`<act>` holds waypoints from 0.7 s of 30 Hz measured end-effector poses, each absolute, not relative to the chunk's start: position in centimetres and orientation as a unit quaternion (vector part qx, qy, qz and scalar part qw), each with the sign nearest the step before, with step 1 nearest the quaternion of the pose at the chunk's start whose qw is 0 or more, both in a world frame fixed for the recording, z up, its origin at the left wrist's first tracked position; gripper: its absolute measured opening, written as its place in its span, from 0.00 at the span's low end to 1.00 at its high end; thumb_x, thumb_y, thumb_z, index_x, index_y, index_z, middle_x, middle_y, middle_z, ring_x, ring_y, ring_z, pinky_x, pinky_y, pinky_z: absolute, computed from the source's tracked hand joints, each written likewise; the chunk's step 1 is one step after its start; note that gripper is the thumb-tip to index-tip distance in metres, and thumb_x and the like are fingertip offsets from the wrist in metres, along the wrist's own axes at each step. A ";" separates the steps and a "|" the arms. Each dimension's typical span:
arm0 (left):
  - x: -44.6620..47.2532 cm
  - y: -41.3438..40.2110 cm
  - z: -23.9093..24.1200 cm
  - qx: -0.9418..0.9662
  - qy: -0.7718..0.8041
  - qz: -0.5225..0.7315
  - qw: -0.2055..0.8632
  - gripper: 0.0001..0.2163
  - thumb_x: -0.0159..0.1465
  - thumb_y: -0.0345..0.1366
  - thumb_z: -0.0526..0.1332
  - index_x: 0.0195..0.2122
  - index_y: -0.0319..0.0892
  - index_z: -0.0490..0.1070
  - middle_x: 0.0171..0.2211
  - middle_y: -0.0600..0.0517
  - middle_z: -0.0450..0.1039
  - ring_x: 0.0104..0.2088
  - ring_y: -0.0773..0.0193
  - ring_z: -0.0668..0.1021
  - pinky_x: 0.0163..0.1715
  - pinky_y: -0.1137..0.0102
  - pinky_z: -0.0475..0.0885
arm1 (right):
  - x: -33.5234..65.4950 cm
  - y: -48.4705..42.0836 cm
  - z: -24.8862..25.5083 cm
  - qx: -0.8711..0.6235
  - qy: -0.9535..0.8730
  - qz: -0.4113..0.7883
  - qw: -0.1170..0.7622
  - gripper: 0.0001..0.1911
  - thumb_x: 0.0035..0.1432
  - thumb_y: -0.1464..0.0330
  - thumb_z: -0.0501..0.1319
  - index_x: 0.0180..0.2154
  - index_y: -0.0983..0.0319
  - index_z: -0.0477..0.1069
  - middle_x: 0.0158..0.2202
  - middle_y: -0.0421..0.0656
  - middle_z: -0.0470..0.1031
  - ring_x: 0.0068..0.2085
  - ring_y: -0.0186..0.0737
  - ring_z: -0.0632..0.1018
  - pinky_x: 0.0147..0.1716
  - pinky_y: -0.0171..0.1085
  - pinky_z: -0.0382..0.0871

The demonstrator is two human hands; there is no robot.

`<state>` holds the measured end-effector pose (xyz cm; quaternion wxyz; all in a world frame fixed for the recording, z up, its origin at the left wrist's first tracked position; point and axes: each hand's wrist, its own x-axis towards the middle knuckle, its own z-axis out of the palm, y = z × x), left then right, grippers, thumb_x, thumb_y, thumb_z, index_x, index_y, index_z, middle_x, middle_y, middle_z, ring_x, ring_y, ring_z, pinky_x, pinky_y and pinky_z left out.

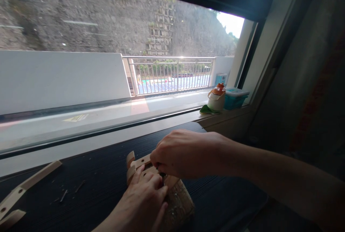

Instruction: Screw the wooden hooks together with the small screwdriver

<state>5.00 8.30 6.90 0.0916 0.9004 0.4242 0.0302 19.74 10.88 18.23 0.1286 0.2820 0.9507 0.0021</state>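
My left hand [144, 199] lies over a small woven basket [179, 205] on a dark table [102, 178], fingers pressed down on its top. My right hand [183, 153] reaches in from the right, its fingers closed in a pinch on a pale wooden strip piece [137, 163] that sticks out from the basket toward the left. What sits between the fingertips themselves is hidden.
A long wooden strip with holes [24, 189] lies at the table's left edge, with small dark nails or screws [64, 196] scattered near it. On the window sill at right stand a white jar with an orange lid [217, 98] and a teal box [235, 98].
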 end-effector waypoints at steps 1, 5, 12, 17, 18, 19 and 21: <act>5.2 8.3 7.0 0.896 0.433 0.017 0.098 0.12 0.60 0.38 0.54 0.40 0.47 0.75 0.44 0.47 0.74 0.50 0.50 0.70 0.57 0.46 0.50 | 19.7 11.1 17.9 0.287 0.950 0.003 0.121 0.06 0.54 0.75 0.57 0.34 0.66 0.73 0.32 0.43 0.76 0.32 0.34 0.74 0.23 0.33 0.54; 5.7 8.1 7.8 0.883 0.453 -0.039 0.118 0.13 0.60 0.36 0.53 0.42 0.48 0.75 0.48 0.46 0.72 0.53 0.48 0.67 0.57 0.44 0.47 | 19.6 11.5 17.3 0.321 0.943 0.001 0.090 0.09 0.58 0.71 0.54 0.33 0.67 0.72 0.31 0.45 0.76 0.32 0.38 0.75 0.22 0.35 0.54; 4.8 8.3 5.7 0.908 0.412 0.035 0.068 0.14 0.58 0.36 0.54 0.42 0.47 0.75 0.44 0.46 0.73 0.51 0.48 0.68 0.55 0.44 0.49 | 20.1 10.5 18.6 0.308 0.943 -0.005 0.124 0.09 0.54 0.72 0.58 0.38 0.64 0.73 0.33 0.43 0.76 0.33 0.37 0.75 0.23 0.34 0.55; 4.4 8.6 5.1 0.913 0.398 0.056 0.065 0.12 0.57 0.38 0.56 0.40 0.47 0.75 0.41 0.47 0.74 0.48 0.51 0.69 0.56 0.48 0.51 | 20.1 10.9 17.9 0.278 0.951 -0.013 0.136 0.08 0.51 0.77 0.58 0.35 0.66 0.73 0.34 0.43 0.77 0.35 0.36 0.75 0.24 0.33 0.57; 4.5 8.6 5.4 0.912 0.400 0.052 0.068 0.12 0.57 0.38 0.55 0.39 0.47 0.76 0.40 0.47 0.74 0.48 0.51 0.69 0.56 0.48 0.51 | 20.0 11.1 17.6 0.282 0.950 -0.016 0.130 0.08 0.52 0.77 0.58 0.34 0.66 0.72 0.33 0.43 0.77 0.35 0.36 0.75 0.24 0.33 0.57; 4.7 8.5 5.7 0.911 0.404 0.046 0.071 0.12 0.57 0.38 0.55 0.38 0.47 0.76 0.40 0.47 0.74 0.48 0.51 0.69 0.55 0.48 0.51 | 19.9 11.2 17.4 0.288 0.949 -0.019 0.125 0.07 0.53 0.76 0.57 0.34 0.66 0.72 0.33 0.44 0.76 0.35 0.37 0.75 0.24 0.33 0.57; 5.0 8.4 6.6 0.908 0.411 0.031 0.080 0.12 0.57 0.38 0.55 0.38 0.48 0.76 0.40 0.47 0.74 0.49 0.50 0.69 0.55 0.48 0.51 | 19.8 11.4 17.0 0.302 0.947 -0.024 0.111 0.07 0.56 0.72 0.55 0.34 0.66 0.72 0.33 0.45 0.76 0.34 0.39 0.76 0.23 0.34 0.56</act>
